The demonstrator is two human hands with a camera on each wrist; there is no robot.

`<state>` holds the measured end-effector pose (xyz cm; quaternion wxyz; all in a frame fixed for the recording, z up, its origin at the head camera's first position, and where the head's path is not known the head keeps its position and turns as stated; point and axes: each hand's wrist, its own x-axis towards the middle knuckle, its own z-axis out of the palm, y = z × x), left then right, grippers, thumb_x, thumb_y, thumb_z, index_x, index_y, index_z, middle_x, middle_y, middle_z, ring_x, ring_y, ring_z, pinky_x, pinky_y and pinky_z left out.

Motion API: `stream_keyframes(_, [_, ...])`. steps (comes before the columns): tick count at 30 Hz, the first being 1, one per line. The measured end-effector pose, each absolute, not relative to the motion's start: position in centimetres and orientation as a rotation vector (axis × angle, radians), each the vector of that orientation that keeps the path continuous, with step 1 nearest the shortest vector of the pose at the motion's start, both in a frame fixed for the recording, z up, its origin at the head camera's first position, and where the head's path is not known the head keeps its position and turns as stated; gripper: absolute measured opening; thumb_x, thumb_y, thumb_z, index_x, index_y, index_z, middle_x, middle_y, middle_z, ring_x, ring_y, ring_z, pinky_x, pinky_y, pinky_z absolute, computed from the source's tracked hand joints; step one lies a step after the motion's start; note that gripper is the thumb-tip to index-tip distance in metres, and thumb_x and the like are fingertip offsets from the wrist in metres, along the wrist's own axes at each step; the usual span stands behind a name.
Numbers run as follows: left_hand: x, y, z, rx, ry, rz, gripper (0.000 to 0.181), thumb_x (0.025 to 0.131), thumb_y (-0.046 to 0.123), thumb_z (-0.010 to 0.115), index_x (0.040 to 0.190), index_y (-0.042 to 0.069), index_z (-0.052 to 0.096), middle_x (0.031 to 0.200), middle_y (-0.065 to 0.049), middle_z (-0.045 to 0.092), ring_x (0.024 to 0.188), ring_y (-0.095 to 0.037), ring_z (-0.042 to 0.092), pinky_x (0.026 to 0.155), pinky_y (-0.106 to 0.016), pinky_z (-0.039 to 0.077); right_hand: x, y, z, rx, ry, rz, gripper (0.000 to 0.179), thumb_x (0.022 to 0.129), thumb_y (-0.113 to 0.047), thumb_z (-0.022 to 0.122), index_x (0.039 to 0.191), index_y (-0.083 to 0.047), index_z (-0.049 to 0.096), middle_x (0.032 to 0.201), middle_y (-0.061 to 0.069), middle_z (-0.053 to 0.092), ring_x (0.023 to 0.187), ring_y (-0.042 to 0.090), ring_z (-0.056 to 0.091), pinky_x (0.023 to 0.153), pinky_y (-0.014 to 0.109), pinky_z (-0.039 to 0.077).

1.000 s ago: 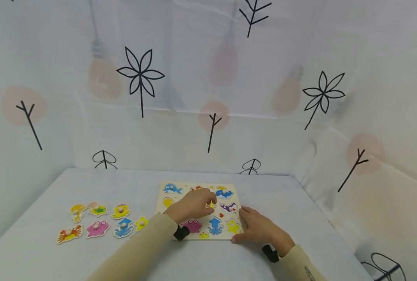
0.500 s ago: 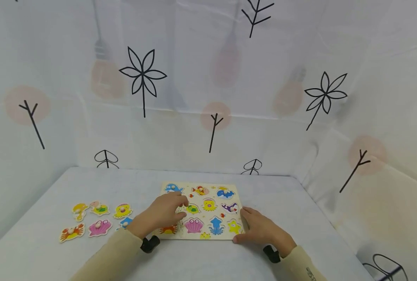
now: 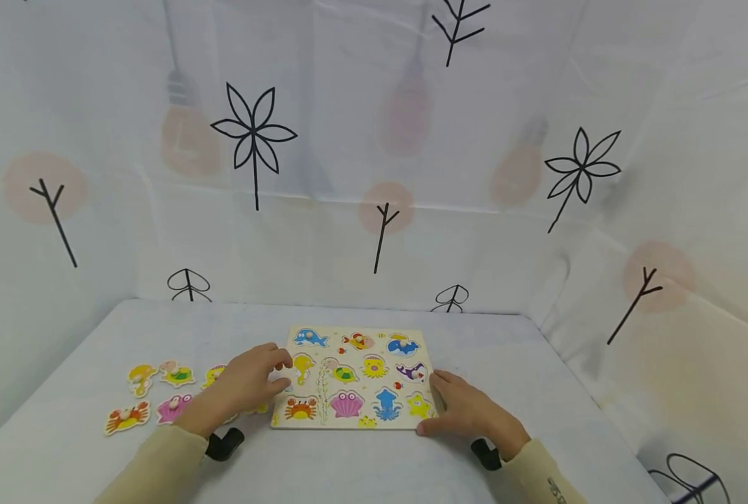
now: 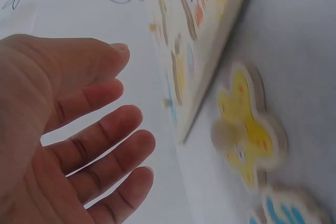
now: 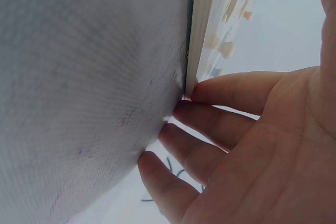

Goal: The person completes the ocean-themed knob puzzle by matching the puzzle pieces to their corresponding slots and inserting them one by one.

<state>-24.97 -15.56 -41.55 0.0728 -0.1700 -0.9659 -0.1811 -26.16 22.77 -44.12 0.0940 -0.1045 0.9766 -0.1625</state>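
A wooden peg puzzle board (image 3: 323, 416) with sea-animal pictures lies flat on the table. Knobbed pieces sit in its back row, including a blue dolphin-like piece (image 3: 311, 339), and a purple one (image 3: 413, 373) at the right. My left hand (image 3: 248, 378) hovers by the board's left edge, fingers loosely bent and holding nothing. Beneath it, in the left wrist view, lie a yellow starfish piece (image 4: 247, 124) with a round knob and part of a blue piece (image 4: 286, 211). My right hand (image 3: 464, 406) rests against the board's right edge, thumb at the front corner, fingertips on the tabletop.
Left of the board lie loose knobbed pieces: a crab (image 3: 126, 418), a pink shell (image 3: 171, 408), a seahorse (image 3: 140, 378), a turtle (image 3: 177, 374) and a yellow octopus (image 3: 212, 376), partly behind the left arm. A patterned white cloth (image 3: 323, 245) encloses the table's back and sides.
My left hand has drawn back leftward from over the middle of the board to beyond its left edge, uncovering the pictures there. The right hand has stayed at the board's right edge.
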Motion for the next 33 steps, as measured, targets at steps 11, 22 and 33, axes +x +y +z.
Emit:
stream_keyframes(11, [-24.4,-20.0,-41.0,-0.448,-2.870,-0.544,0.024,0.082,0.022,0.074,0.103,0.015,0.065,0.094,-0.001,0.059,0.082,-0.018,0.054,0.072,-0.037,0.049,-25.9,22.7,-43.9,-0.308,2.898,-0.471,0.110,0.059,-0.063,0.079,0.145,-0.008,0.040,0.150,0.012,0.034,0.134,0.034,0.034,0.105,0.055,0.030])
stream_keyframes(22, [-24.3,-22.6,-40.6,-0.339,-2.913,-0.541,0.027,0.082,0.022,0.074,0.105,0.012,0.064,0.097,-0.004,0.059,0.086,-0.020,0.055,0.076,-0.043,0.050,-26.0,22.8,-44.1,-0.302,2.899,-0.473,0.111,0.058,-0.065,0.079,0.145,-0.008,0.039,0.150,0.012,0.034,0.135,0.034,0.034,0.105,0.055,0.029])
stream_keyframes(33, [-24.7,-24.7,-41.6,-0.286,-2.980,-0.566,0.030,0.081,0.022,0.074,0.107,0.011,0.063,0.094,-0.002,0.057,0.083,-0.020,0.052,0.075,-0.044,0.049,-25.9,22.6,-43.9,-0.297,2.911,-0.459,0.110,0.059,-0.064,0.079,0.145,-0.008,0.039,0.150,0.012,0.034,0.134,0.033,0.035,0.105,0.055,0.029])
